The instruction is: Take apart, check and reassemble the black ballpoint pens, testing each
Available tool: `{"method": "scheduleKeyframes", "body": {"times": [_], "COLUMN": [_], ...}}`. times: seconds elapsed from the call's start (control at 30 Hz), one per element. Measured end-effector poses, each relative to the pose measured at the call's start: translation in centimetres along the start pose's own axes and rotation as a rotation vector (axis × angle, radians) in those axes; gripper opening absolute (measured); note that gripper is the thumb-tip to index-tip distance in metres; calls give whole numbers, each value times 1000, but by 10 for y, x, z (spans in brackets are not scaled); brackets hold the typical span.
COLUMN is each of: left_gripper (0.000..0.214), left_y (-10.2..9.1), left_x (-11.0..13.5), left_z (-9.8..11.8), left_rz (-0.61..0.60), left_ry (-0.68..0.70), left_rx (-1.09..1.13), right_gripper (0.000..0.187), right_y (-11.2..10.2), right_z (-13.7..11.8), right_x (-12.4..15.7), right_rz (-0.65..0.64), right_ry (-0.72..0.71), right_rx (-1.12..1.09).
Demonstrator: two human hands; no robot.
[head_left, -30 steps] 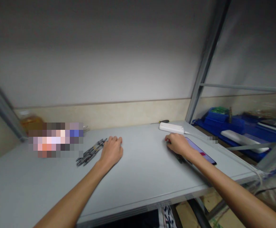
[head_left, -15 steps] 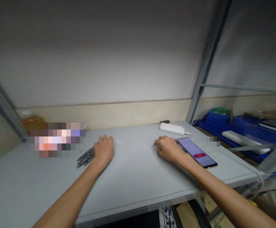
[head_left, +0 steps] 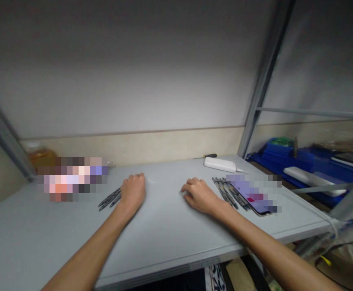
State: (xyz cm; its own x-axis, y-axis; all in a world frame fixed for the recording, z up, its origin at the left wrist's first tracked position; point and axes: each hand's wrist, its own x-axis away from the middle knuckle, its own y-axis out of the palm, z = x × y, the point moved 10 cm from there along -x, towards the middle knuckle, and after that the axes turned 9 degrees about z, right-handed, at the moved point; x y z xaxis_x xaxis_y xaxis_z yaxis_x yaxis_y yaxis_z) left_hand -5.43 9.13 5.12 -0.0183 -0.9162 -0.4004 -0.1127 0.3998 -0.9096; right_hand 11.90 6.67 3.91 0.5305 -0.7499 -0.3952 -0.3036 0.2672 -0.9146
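My left hand [head_left: 133,190] rests knuckles-up on the grey table, fingers bent down and close together. What may be under its palm is hidden. From its left side several dark grey pens [head_left: 108,199] stick out, lying side by side. My right hand [head_left: 199,195] is palm-down in the middle right, fingers loosely bent and the thumb apart, and nothing shows in it. A second row of similar pens [head_left: 225,192] lies just right of that hand, beside a phone [head_left: 239,186] that is partly blurred out.
A white power strip [head_left: 220,164] with a cable and a screwdriver [head_left: 210,155] lie near the back wall. Pixelated items and a bottle [head_left: 41,153] stand at the back left. Metal posts [head_left: 263,89] frame the table [head_left: 164,238]; blue trays [head_left: 275,151] are beyond the right side.
My right hand has moved left, off the pens beside the phone, which now show. Fewer pens show beside my left hand, which has barely moved and whose fingers look more bent.
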Motion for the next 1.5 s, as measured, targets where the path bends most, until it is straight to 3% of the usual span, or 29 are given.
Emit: {"method": "scheduleKeyframes", "body": {"times": [0.07,0.2,0.3,0.4,0.5,0.63,0.8,0.9,1.0,1.07,1.13,1.23,1.3,1.5], "left_gripper": [27,17,23,33,39,32,20,19,25,25,24,22,25,28], "left_y": [-1,3,13,21,23,17,-1,-9,-16,-20,-23,-25,-25,-3], "left_x": [1,8,13,17,19,19,17,18,22,27,35,46,49,36], "left_z": [14,49,64,71,74,74,69,70,76,85,97,113,116,102], "left_rz": [29,0,-107,-230,-289,-265,-18,92,175,211,234,262,262,71], "left_ry": [45,115,82,26,8,86,322,419,486,540,613,717,727,483], "left_rx": [176,872,1286,1500,1575,1456,917,684,465,331,240,190,207,472], "right_gripper": [23,40,48,36,24,19,20,21,21,33,31,31,33,34], "right_y": [-1,-4,-6,-9,-12,-12,-19,-15,-11,-9,2,21,25,21], "right_z": [-5,-21,-35,-37,-33,-21,16,35,30,15,1,2,4,-10], "right_x": [-2,-5,-5,-5,-4,-2,-2,-2,-4,-6,-9,-10,-12,-17], "right_rz": [34,137,196,250,300,309,364,327,268,226,112,-81,-116,-67], "right_ry": [-21,-106,-205,-236,-230,-176,68,213,218,158,124,241,287,126], "right_rx": [-36,-125,-148,-130,-118,-128,-170,-228,-231,-175,-75,51,92,203]}}
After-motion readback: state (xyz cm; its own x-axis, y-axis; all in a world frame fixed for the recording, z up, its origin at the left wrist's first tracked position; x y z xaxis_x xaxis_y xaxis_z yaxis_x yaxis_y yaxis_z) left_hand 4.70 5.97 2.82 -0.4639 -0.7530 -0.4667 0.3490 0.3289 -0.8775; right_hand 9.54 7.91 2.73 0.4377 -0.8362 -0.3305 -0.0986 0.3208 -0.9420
